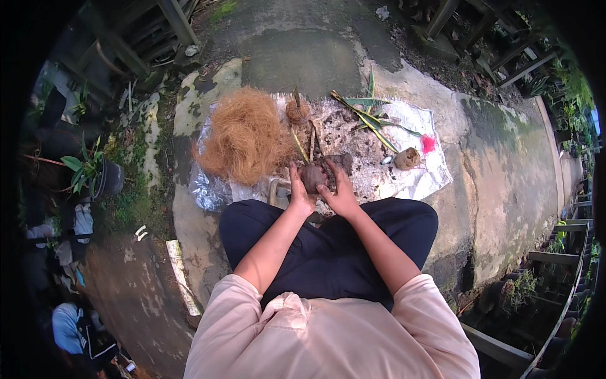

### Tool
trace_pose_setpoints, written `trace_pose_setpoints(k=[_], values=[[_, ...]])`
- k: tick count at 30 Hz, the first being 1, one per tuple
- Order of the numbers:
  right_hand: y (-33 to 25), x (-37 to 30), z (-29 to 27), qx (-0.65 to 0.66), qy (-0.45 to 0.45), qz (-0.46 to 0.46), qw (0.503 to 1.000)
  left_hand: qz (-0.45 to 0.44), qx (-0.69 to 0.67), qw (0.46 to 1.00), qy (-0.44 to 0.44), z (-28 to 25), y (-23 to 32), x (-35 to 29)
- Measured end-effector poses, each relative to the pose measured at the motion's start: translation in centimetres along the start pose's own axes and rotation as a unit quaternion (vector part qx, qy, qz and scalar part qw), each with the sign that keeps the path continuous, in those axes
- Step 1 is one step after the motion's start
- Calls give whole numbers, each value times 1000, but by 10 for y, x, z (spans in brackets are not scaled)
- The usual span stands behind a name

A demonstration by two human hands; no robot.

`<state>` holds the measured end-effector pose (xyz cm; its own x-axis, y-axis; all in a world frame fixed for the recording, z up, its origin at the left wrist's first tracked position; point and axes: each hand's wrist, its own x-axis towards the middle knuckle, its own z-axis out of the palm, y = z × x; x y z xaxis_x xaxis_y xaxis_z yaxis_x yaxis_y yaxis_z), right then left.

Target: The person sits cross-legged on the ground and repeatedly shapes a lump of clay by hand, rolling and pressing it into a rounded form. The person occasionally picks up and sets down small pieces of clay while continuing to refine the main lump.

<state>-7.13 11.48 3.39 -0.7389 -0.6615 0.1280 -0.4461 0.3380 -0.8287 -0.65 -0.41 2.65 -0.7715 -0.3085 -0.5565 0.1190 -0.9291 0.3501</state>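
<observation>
Both hands are closed around a dark brown ball of soil [312,179] in front of my lap. My left hand [300,193] presses its left side and my right hand [341,192] its right. A yellow-edged leaf strip [299,145] rises just beyond the ball; I cannot tell whether it is stuck into it. Beside it stands a thin brown stick-like piece [312,142]. Another dark soil lump [341,162] lies behind my right fingers. A big heap of brown coconut fibre [246,136] sits left of my hands.
A soil-strewn white sheet [420,180] covers the ground ahead. On it are a fibre-wrapped ball with a stem [298,112], long yellow-edged leaves [372,123], a brown fibre roll [407,158] and pink string [428,144]. A potted plant [110,177] stands far left.
</observation>
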Motion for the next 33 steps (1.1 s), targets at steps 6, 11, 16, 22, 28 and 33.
trace_pose_setpoints(k=[6, 11, 16, 22, 28, 33], values=[[-11, -7, 2, -109, -19, -14, 994, -27, 5, 996, 84, -8, -5, 2], [-9, -19, 3, -148, 5, -19, 989, -8, 66, 994, 89, -12, -14, 11], [2, -29, -3, -86, 15, 16, 996, 5, 152, 987, 50, -22, -14, 16], [-11, -25, -13, -80, 23, -21, 996, 106, 238, 964, 45, -20, -10, 24], [-40, -1, -42, -179, 29, -95, 979, 202, 218, 954, 49, 44, 5, -6], [-76, 7, -58, -242, 46, -151, 957, 247, 242, 938, 14, 74, 26, -25]])
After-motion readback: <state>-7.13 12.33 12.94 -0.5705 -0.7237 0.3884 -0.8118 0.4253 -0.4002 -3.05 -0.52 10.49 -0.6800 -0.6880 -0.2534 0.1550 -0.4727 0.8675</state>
